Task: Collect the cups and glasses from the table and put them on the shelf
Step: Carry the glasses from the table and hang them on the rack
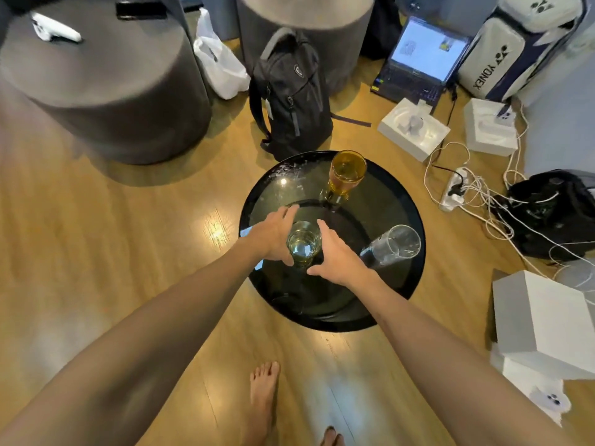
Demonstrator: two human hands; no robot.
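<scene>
The short clear glass [303, 244] stands near the middle of the round black table [415, 284], and I have my left hand [273, 235] wrapping it, fingers curled, right hand [338, 254] flat alongside, fingers together; next, I judge, a straight lift, amber glass [346, 175] and tall clear glass [391, 244] waiting.

Round black table [415, 272] (glass-topped) bears amber glass [346, 177]; two clear glasses [391, 244].

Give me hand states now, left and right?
Left hand: fingers curled round the small clear glass, gripping it.
Right hand: open, fingers straight beside that glass; contact cannot be told.
</scene>
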